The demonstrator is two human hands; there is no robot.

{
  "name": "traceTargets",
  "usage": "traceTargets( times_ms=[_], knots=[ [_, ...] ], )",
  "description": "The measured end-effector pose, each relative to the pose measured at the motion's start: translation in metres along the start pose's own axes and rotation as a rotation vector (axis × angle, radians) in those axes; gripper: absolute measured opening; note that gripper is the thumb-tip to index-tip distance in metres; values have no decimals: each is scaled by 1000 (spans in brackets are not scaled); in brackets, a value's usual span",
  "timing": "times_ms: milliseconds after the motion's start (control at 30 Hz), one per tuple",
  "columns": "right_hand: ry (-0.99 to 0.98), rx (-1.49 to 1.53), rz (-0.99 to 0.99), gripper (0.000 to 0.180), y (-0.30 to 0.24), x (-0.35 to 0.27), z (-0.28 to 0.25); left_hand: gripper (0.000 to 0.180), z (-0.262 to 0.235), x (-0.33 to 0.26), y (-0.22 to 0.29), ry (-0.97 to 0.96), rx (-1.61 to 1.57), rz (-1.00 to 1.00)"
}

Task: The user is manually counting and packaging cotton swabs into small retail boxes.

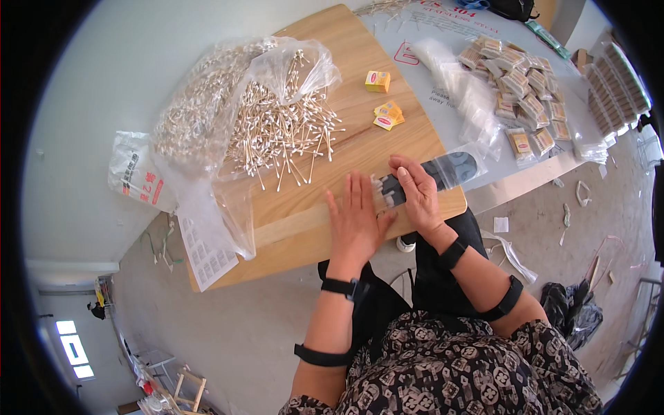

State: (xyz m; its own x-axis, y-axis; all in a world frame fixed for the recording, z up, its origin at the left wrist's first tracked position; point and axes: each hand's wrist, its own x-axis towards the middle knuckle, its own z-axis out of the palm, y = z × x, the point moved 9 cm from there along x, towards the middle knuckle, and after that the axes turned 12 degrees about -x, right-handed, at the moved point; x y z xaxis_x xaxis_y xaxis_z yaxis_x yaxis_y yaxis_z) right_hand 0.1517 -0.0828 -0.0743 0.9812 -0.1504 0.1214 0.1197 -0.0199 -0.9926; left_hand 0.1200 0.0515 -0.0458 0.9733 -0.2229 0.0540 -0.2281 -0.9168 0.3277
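My left hand lies on the wooden board with its fingers stretched out and held close together, palm down. Right beside it, white tips of cotton swabs show at the end of a dark flat strip, their sticks mostly hidden by my left hand. My right hand is closed around that strip, thumb on top. Over the strip's far right end sits a clear plastic bag. To the left, a large heap of loose cotton swabs spills from a big clear plastic bag.
On the board are a small stack of yellow cards and several loose yellow cards. The grey table at right bears clear empty bags, a pile of packed swabs and stacked packs. Black plastic lies on the floor.
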Motion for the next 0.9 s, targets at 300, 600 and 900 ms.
traceTargets(
  times_ms=[300,600,900],
  knots=[
    [36,69,53,43,-1,-11,7,65,-20,-20,-29,423,-703,1],
    [32,89,74,46,0,-11,24,54,3,-6,-60,629,-1305,-248],
    [-3,7,-12,45,-5,15,15,47,-6,16,-34,384,-1239,-130]
  ],
)
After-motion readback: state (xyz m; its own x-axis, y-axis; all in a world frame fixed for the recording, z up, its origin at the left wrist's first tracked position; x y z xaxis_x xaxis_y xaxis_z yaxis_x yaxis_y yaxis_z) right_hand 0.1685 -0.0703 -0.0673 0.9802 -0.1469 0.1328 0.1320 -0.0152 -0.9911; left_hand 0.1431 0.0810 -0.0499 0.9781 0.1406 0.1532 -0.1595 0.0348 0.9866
